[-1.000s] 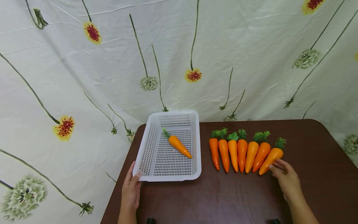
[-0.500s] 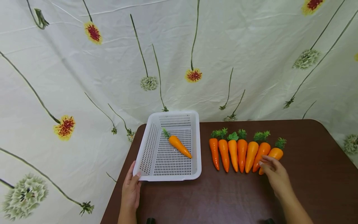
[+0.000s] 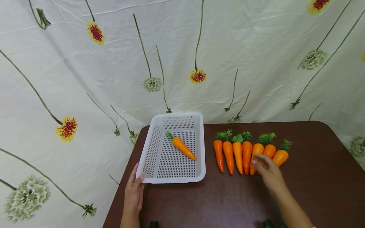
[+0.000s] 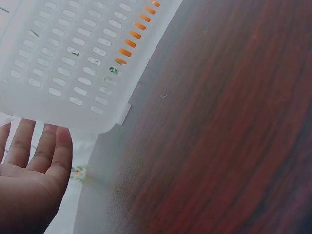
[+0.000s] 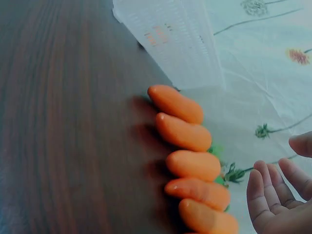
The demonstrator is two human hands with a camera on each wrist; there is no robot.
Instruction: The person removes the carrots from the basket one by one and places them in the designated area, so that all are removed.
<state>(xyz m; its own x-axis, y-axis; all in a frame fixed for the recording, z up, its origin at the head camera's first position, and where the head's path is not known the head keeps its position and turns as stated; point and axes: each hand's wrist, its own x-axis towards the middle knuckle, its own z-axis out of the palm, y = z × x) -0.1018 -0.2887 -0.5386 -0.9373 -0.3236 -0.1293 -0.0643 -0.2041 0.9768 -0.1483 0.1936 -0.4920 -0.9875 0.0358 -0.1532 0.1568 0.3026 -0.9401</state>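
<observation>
A white plastic basket (image 3: 171,180) with slotted walls stands on the left of the table, one orange carrot (image 3: 183,148) with a green top lying in it. My left hand (image 3: 134,191) holds the basket's near left corner, thumb at the rim and fingers against the outside. Several carrots (image 3: 228,156) lie side by side in a row right of the basket, leafy tops away from me. Over the right end of that row hovers my right hand (image 3: 269,175), fingers loosely extended, holding nothing. It partly hides the carrots there. In the right wrist view, its fingers (image 5: 261,192) are apart from the carrots.
The dark brown wooden table (image 3: 216,202) has a back edge just behind the basket and carrots. A white cloth (image 3: 119,63) printed with flowers hangs behind it. Small black objects (image 3: 154,224) show at the bottom edge of the head view.
My right hand has moved left along the row, from beside the rightmost carrot to over the carrots near its right end. The left hand, basket and carrots stay in place.
</observation>
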